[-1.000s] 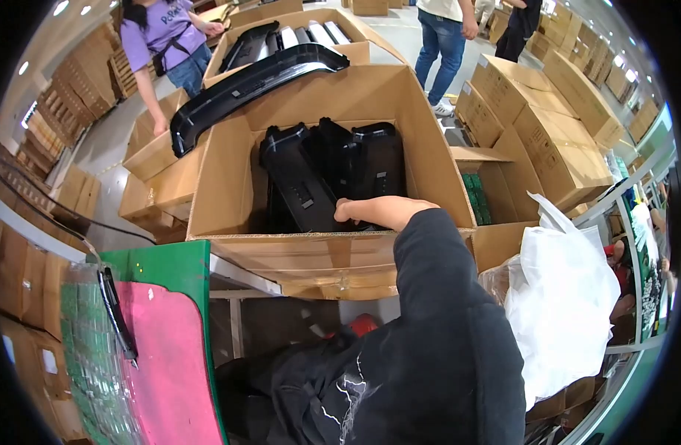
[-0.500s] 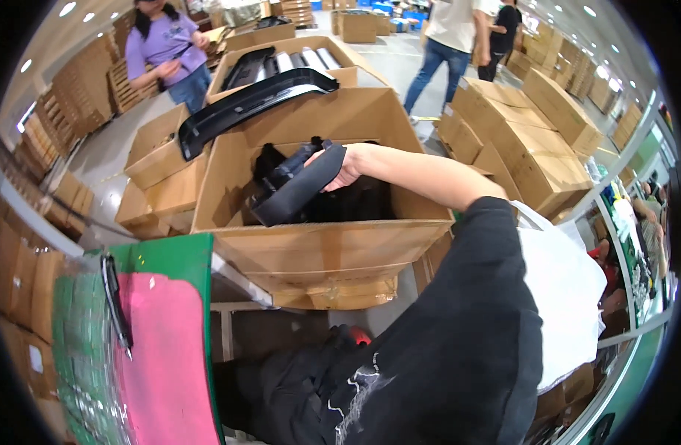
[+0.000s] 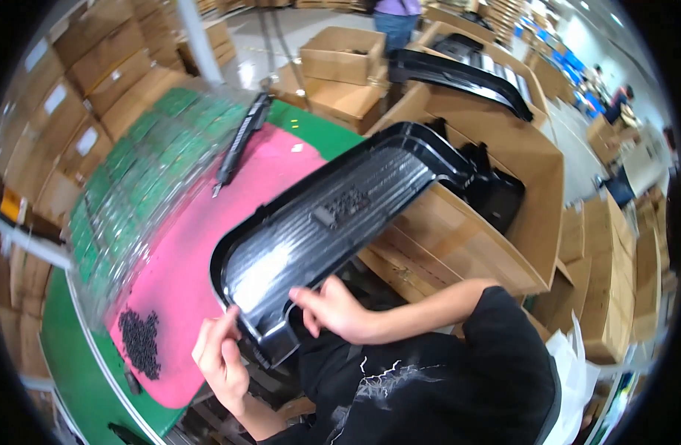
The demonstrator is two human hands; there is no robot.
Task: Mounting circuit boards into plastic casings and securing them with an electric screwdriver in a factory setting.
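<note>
A long glossy black plastic panel (image 3: 325,208), shallow and ribbed inside, lies slantwise from the pink mat (image 3: 177,267) toward the open carton. A patch of rough dark detail shows at its middle; I cannot make out whether it is moulded or loose. My left hand (image 3: 225,363) pinches the panel's near left corner, index finger at the rim. My right hand (image 3: 336,311) has its fingers curled and its thumb tip at the panel's near edge. On the mat beyond the panel rests a black electric screwdriver (image 3: 240,144).
Small black pieces, apparently screws, form a pile (image 3: 139,345) on the mat. Clear plastic covers green packs (image 3: 155,156) at left. The open carton (image 3: 474,237) holds more black parts; another black panel (image 3: 463,78) lies across its far rim. Stacked cartons (image 3: 603,274) stand at right.
My view has turned left toward the mat. My right hand, earlier over the carton with a black part, is now at the panel. My left hand has come into view.
</note>
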